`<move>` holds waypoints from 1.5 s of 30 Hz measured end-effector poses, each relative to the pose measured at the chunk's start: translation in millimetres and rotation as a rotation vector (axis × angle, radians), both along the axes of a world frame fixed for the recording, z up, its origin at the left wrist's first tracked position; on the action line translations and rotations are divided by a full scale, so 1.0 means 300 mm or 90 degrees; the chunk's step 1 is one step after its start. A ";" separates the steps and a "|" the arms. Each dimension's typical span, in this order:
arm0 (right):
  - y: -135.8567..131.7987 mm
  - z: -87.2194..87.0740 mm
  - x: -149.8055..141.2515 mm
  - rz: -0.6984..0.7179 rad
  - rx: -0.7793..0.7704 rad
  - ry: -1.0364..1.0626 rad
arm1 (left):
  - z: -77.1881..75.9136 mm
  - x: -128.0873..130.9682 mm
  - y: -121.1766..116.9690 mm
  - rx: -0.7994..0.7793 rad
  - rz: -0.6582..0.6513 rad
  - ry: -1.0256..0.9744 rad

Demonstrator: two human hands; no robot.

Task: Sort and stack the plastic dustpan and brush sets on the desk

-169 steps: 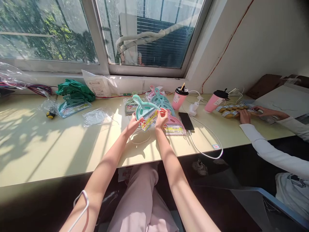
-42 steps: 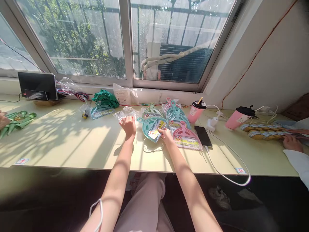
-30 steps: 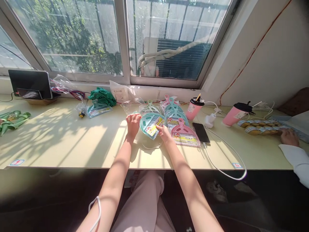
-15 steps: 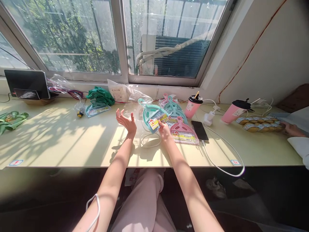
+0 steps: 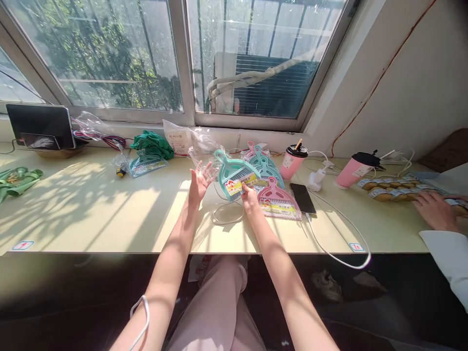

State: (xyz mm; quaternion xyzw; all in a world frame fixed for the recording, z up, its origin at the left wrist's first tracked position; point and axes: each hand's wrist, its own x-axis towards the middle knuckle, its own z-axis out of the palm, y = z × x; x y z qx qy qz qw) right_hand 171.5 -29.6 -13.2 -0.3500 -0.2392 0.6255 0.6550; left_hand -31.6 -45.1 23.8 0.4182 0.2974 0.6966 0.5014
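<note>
A teal dustpan-and-brush set (image 5: 236,176) with a yellow label is raised above the table, tilted. My right hand (image 5: 250,196) grips its lower right corner, thumb on the label. Just left of the set, my left hand (image 5: 199,184) is open with fingers spread, close to clear plastic wrap (image 5: 210,168). Behind and to the right lie more packaged sets: a pink one (image 5: 280,200) in front, teal ones (image 5: 266,170) behind it. Another teal set (image 5: 148,165) lies farther left. A loop of white cable (image 5: 227,214) rests under the held set.
Right of the sets are a phone (image 5: 302,198) on a cable, a white charger (image 5: 316,180) and two pink cups (image 5: 293,161). A co-worker's hand (image 5: 435,209) touches packaged brownish items (image 5: 395,189) at far right. Leftward sit green cloth (image 5: 151,145), a tablet (image 5: 40,126) and green pieces (image 5: 20,183).
My left hand has turned and moved right, toward the held teal set. That set has shifted slightly right. The co-worker's hand has come farther onto the table over the packaged items.
</note>
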 end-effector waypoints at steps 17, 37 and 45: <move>0.029 -0.037 0.025 -0.022 -0.089 -0.039 | -0.060 -0.018 0.059 -0.038 0.225 0.073; 0.033 -0.022 0.041 0.151 -0.102 -0.076 | -0.040 -0.057 0.047 -0.075 0.319 0.019; 0.033 -0.035 0.031 0.119 -0.097 -0.064 | -0.040 -0.043 0.044 -0.061 0.173 0.093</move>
